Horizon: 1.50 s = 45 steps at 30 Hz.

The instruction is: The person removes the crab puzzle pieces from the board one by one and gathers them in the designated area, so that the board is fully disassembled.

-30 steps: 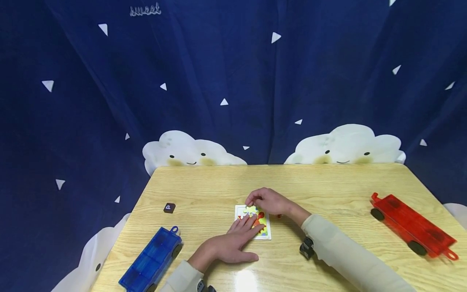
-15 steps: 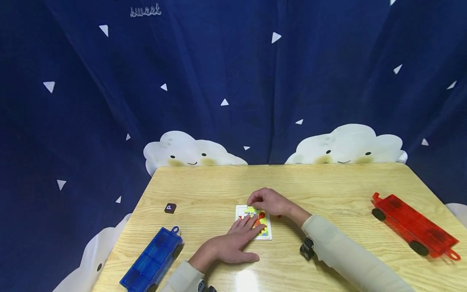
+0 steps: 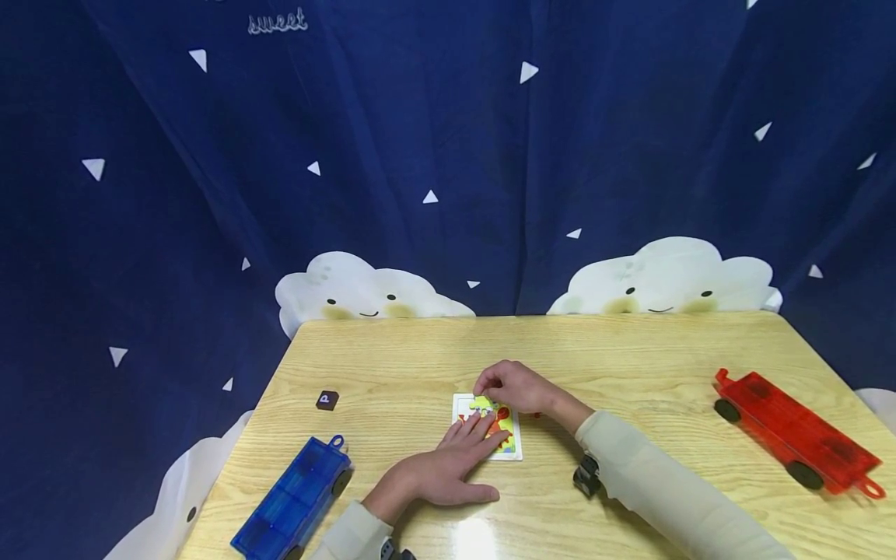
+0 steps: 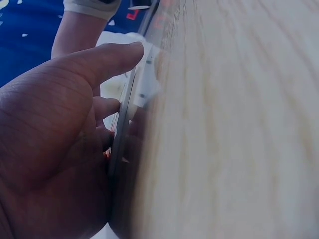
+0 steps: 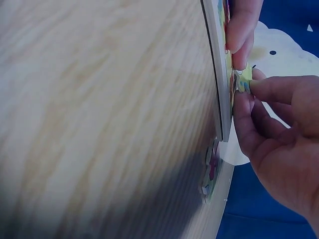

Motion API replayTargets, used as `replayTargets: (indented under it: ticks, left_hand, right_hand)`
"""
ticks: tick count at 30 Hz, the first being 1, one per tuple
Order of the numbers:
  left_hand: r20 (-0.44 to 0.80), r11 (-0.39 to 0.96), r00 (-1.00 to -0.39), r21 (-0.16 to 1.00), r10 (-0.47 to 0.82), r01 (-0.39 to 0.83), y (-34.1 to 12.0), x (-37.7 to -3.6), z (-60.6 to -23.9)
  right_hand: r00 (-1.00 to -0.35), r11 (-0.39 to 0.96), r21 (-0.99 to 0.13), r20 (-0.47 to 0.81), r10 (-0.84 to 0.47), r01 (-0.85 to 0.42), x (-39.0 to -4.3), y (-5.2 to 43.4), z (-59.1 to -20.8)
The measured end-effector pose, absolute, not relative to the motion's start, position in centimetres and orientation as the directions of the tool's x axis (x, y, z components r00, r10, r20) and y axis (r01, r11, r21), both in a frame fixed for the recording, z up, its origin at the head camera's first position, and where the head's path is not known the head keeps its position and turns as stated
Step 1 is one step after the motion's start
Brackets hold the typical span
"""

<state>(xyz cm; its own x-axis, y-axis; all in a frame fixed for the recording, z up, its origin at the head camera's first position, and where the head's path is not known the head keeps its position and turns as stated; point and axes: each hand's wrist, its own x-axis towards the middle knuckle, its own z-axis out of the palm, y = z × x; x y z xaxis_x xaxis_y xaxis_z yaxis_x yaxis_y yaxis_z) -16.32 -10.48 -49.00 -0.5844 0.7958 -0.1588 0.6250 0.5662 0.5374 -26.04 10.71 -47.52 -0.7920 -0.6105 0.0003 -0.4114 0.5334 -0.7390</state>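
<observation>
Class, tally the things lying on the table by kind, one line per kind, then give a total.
Toy wagons: 2, one blue, one red
Puzzle boards: 1
Dark tiles with a letter: 1
Total: 4

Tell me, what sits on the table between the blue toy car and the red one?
In the head view, the puzzle board lies between the blue car and red car, with both hands on it.

The left hand (image 3: 441, 472) lay flat, fingers straight and spread forward. The right hand (image 3: 514, 386) arched opposite, its fingertips (image 5: 244, 102) pinched together.
</observation>
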Motion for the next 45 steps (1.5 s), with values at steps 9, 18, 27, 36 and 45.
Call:
replayTargets:
  ticks: [9, 18, 27, 36, 45]
  left_hand:
    - [-0.149, 0.566, -0.586, 0.526, 0.796, 0.635, -10.61, -16.3, -49.2]
    - [-0.149, 0.565, -0.58, 0.511, 0.801, 0.648, -10.63, -16.3, -49.11]
    - [-0.15, 0.558, -0.57, 0.508, 0.808, 0.656, -10.63, -16.33, -49.16]
    - [-0.157, 0.562, -0.567, 0.492, 0.809, 0.665, -10.74, -16.29, -49.04]
    - [-0.174, 0.571, -0.57, 0.5, 0.803, 0.651, -10.64, -16.3, -48.93]
  right_hand:
    - [-0.801, 0.523, -0.752, 0.013, -0.598, -0.402, -25.91, 10.44, -47.55]
    - [-0.815, 0.527, -0.749, 0.03, -0.579, -0.401, -25.73, 10.33, -47.45]
    - [-0.816, 0.538, -0.75, 0.003, -0.579, -0.385, -25.79, 10.24, -47.18]
    - [-0.827, 0.543, -0.753, 0.003, -0.562, -0.372, -25.8, 10.17, -47.21]
    - [-0.853, 0.557, -0.767, -0.022, -0.521, -0.32, -26.48, 10.42, -46.88]
